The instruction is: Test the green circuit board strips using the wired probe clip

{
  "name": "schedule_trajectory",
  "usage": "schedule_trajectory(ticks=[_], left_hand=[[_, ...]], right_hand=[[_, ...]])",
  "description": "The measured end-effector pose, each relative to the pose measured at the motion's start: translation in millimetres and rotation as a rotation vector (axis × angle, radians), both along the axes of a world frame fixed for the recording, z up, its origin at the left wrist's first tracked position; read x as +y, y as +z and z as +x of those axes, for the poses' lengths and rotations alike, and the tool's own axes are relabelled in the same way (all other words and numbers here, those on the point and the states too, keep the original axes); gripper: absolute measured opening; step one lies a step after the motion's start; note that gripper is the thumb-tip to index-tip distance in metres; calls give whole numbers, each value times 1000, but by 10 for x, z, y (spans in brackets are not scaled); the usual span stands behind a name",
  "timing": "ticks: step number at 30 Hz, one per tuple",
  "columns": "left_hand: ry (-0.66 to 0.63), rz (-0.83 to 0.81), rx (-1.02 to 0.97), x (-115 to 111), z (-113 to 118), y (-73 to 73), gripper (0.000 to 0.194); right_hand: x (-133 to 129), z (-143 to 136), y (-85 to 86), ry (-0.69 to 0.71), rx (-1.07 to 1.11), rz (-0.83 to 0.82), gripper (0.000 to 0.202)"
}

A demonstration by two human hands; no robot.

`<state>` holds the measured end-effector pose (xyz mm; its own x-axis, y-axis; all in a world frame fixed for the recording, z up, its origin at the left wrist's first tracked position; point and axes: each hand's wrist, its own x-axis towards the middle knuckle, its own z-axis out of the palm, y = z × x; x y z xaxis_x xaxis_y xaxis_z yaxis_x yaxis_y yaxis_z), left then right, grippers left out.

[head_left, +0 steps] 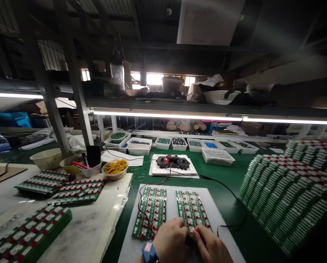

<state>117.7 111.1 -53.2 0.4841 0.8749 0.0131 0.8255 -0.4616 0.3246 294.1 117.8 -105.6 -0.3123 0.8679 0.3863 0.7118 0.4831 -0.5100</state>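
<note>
Two green circuit panels with white and red parts lie side by side on a white board [207, 197]. My left hand [173, 237], with a blue band at the wrist, is closed at the lower end of the right panel [192, 208]; a small dark item shows under its fingers, too hidden to name. Close beside it, my right hand [209, 243] has its fingers pressed together at the same panel's lower edge. Red and black wires cross the left panel [152, 208]. Behind the board, a black device [173, 161] with a red display sits on a white base.
Tall stacked panels [284, 197] stand at the right. More panels [29, 237] lie at the left, near a bowl of yellow bands [115, 167]. Small-part trays [217, 156] line the back. A black cable [229, 190] curves right of the board. Another person's hands show beyond the shelf.
</note>
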Motion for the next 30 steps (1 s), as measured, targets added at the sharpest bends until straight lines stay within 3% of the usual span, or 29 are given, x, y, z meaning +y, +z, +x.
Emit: schedule_trajectory(ticks=[8,15,20,26,28,30], left_hand=[[-15,14,28,-27,10,55,14],[-63,49,0,-8,9,-20,13],[47,76,-99,-52,-131,245,9],[150,201,-65,-134,-585,707,17],[127,193,-91,-157,-757,727,20],[103,152,-153,-184,-899,642,25]], right_hand=[[-48,-42,60,-51,85,-83,49],[-63,13,340,72,141,-324,31],[-11,-63,632,89,204,-386,29],[115,-514,926,175,360,-448,20],[123,-667,919,224,370,-477,18],[111,-779,854,259,361,-510,16]])
